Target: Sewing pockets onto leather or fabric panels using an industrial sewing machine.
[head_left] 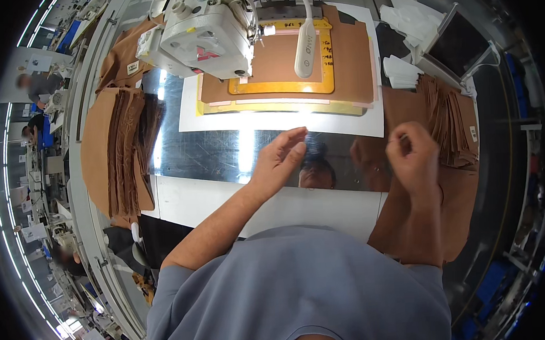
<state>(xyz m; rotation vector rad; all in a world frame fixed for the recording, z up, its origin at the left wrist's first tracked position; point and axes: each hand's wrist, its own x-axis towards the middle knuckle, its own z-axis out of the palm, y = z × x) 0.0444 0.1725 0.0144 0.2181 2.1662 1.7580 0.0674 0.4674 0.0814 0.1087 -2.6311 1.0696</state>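
Note:
My left hand (279, 160) hovers above the shiny metal plate (205, 151), fingers stretched forward, thumb apart and nothing in it. My right hand (413, 155), slightly blurred, is raised at the plate's right end with its fingers curled in; I see nothing in them. Ahead, a yellow frame (281, 89) lies on a brown fabric panel (350, 63), with a white sheet (190, 113) underneath. The white sewing machine head (206, 42) stands over the frame's left part and hides some of it. Brown fabric pieces (429, 215) lie below my right forearm.
Stacked brown fabric pieces (116, 152) stand at the left, and another stack (450, 120) at the right. A white handheld device (305, 50) hangs over the frame. A dark screen (460, 43) sits at the far right. Other people (41, 86) work at the far left.

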